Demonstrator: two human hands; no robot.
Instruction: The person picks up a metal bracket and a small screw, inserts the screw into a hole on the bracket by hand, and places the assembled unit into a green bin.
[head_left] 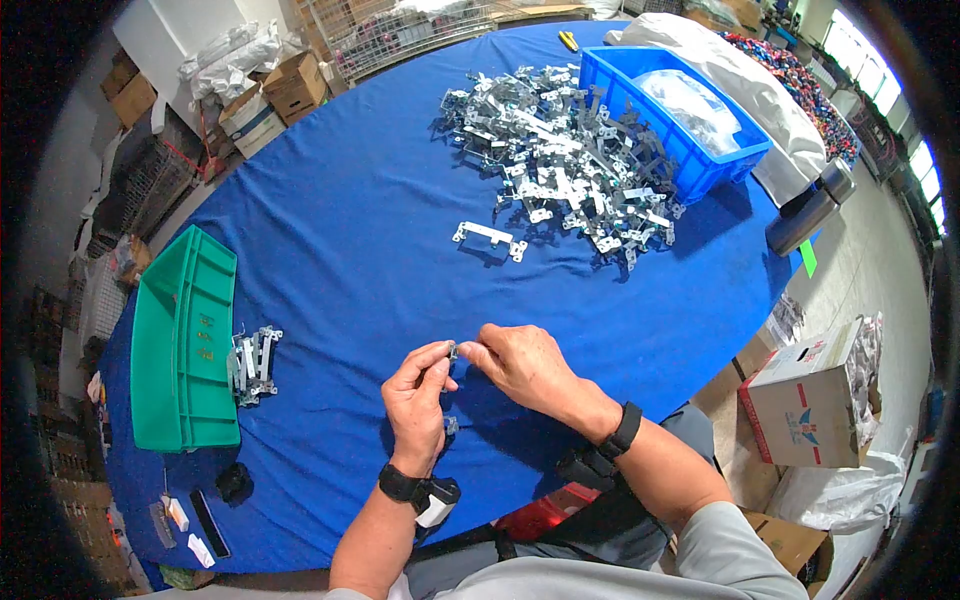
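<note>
My left hand (418, 405) is closed around a small metal bracket (452, 426). One end of the bracket shows below the fingers, another bit at the fingertips, and the middle is hidden by the hand. At the upper end, the thumb and forefinger of my right hand (520, 368) pinch the same piece; any smaller part between them is too small to make out. Beyond the hands, a single metal bracket (489, 240) lies apart from a big heap of similar brackets (560, 150). To the left, a smaller stack of brackets (255, 365) rests against a green crate (187, 345).
A blue crate (690, 180) holding a clear plastic bag stands beside the heap. A steel bottle (812, 208) is at the right edge of the blue cloth (340, 200). A phone (209, 522) lies at the front left. A cardboard box (810, 395) sits off the table at right.
</note>
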